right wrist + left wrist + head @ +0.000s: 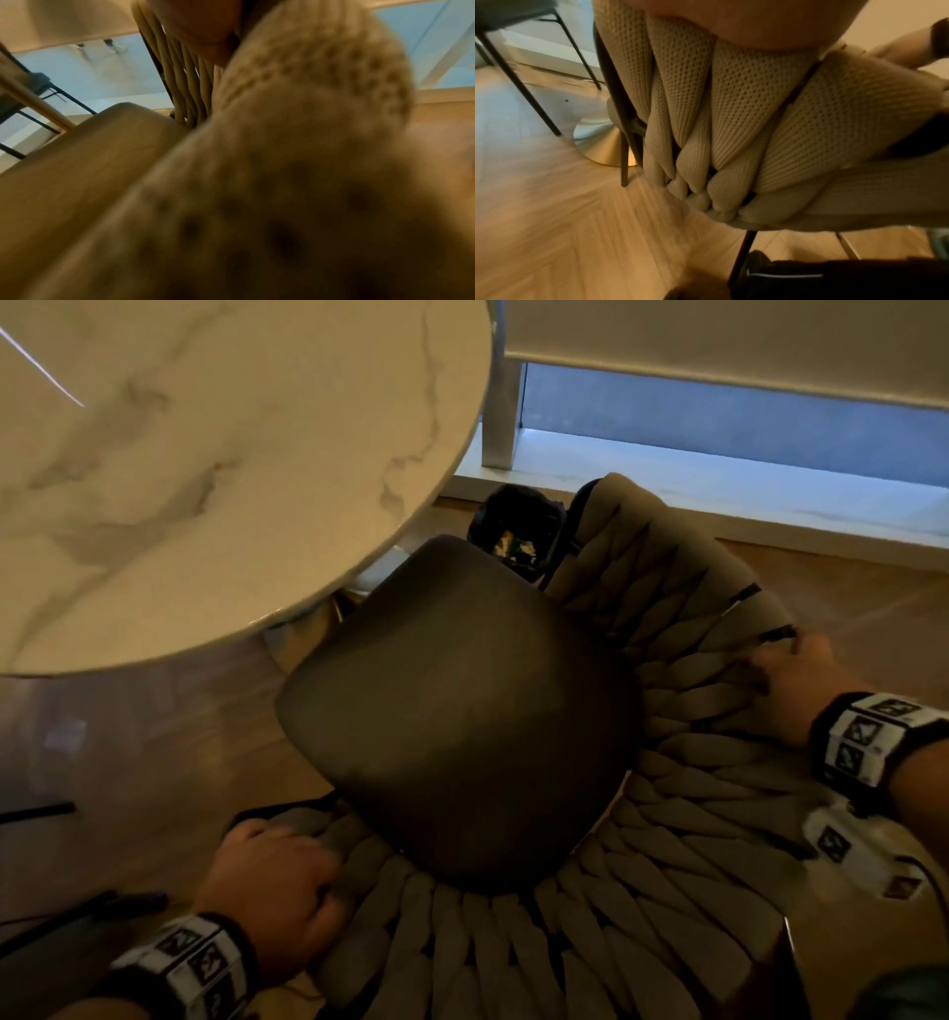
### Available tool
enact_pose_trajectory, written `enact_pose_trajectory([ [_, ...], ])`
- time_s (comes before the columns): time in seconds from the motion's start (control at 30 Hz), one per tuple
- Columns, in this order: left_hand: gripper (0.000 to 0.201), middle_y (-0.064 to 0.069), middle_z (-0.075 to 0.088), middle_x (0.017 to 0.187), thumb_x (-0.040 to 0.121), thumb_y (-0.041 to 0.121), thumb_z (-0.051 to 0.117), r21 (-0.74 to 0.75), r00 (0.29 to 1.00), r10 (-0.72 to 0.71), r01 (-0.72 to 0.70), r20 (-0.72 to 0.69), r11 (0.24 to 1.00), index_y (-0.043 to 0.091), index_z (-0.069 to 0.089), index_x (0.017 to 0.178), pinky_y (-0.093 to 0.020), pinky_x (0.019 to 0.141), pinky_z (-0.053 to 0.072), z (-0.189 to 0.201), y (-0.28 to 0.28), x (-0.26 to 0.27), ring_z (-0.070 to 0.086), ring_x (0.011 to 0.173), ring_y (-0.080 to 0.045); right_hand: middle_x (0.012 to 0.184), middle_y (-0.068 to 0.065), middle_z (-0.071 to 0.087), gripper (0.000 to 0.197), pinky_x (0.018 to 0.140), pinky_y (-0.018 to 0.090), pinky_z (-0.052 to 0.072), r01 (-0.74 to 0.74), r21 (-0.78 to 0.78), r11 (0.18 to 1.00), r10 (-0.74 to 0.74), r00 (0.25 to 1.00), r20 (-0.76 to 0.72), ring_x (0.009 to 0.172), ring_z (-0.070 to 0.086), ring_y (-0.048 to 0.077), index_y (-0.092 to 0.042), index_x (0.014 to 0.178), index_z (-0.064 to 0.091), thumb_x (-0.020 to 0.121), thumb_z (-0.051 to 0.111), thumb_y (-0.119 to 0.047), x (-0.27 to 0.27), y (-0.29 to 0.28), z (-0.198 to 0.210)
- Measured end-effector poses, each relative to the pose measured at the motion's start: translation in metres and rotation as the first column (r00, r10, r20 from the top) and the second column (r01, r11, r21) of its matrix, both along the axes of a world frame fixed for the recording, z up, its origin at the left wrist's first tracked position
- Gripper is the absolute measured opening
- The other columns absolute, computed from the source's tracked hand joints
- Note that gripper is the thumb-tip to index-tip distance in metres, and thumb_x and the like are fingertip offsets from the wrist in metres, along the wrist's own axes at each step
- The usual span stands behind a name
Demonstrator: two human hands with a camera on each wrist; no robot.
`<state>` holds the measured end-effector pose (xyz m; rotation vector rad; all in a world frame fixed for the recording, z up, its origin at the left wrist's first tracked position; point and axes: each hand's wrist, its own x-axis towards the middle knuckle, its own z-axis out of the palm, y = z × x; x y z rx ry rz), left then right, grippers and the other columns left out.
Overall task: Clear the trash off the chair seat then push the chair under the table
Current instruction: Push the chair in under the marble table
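The chair has a dark bare seat (462, 711) and a curved back of thick woven beige bands (683, 793). My left hand (277, 880) grips the left end of the backrest, fingers curled over its rim. My right hand (791, 685) grips the right side of the backrest the same way. The seat's front corner lies under the edge of the round marble table (231, 454). The left wrist view shows the woven bands (731, 121) from outside and the chair's black legs (741, 257). In the right wrist view a blurred woven band (308, 142) fills the picture beside the seat (90, 162).
A black bin (518, 526) with scraps inside stands on the wood floor beyond the chair, near a white window ledge (719, 505). The table's gold cone base (603, 146) and another chair's black legs (526, 91) stand to the left. A shoe (782, 276) is behind the chair.
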<state>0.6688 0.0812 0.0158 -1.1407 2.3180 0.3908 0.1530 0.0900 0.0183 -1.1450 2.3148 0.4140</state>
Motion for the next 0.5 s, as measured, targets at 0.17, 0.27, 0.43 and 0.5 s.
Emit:
enact_pose_trajectory([
  [0.17, 0.028, 0.009, 0.055, 0.049, 0.057, 0.051, 0.051, -0.047, 1.0, -0.016, 0.016, -0.002, 0.999, 0.024, 0.052, 0.05, -0.03, 0.06, 0.034, 0.003, -0.027, 0.004, 0.057, 0.053, -0.012, 0.15, 0.018, 0.013, 0.063, 0.108, 0.045, 0.04, -0.029, 0.006, 1.0, 0.029, 0.999, 0.018, 0.125, 0.041, 0.048, -0.03, 0.14, 0.045, 0.082, 0.07, -0.031, 0.008, -0.021, 0.002],
  [0.27, 0.026, 0.008, 0.055, 0.049, 0.055, 0.052, 0.051, -0.071, 0.999, 0.036, -0.036, 0.003, 0.997, 0.027, 0.051, 0.049, -0.03, 0.061, 0.034, 0.002, -0.039, 0.024, 0.058, 0.053, -0.012, 0.149, 0.019, 0.013, 0.063, 0.108, 0.044, 0.039, -0.077, 0.04, 0.996, 0.076, 0.997, 0.026, 0.125, 0.04, 0.046, -0.028, 0.142, 0.042, 0.084, 0.066, -0.036, 0.027, -0.04, 0.007],
  [0.43, 0.03, 0.007, 0.053, 0.048, 0.049, 0.052, 0.056, -0.068, 0.997, 0.078, -0.076, 0.029, 0.995, 0.036, 0.031, 0.051, -0.03, 0.06, 0.031, 0.001, -0.062, 0.045, 0.058, 0.053, -0.013, 0.139, 0.017, 0.02, 0.061, 0.105, 0.039, 0.039, -0.103, 0.015, 0.995, 0.102, 0.994, 0.044, 0.119, 0.04, 0.039, -0.02, 0.133, 0.048, 0.08, 0.066, -0.045, 0.048, -0.065, -0.007],
  [0.5, 0.026, 0.007, 0.055, 0.05, 0.05, 0.051, 0.057, -0.069, 0.994, 0.073, -0.067, 0.08, 0.995, 0.033, 0.039, 0.05, -0.032, 0.061, 0.037, -0.002, -0.081, 0.051, 0.059, 0.054, -0.015, 0.139, 0.016, 0.021, 0.062, 0.104, 0.039, 0.04, -0.079, 0.023, 0.997, 0.077, 0.995, 0.066, 0.117, 0.043, 0.039, -0.018, 0.131, 0.049, 0.079, 0.068, -0.046, 0.048, -0.077, -0.008],
])
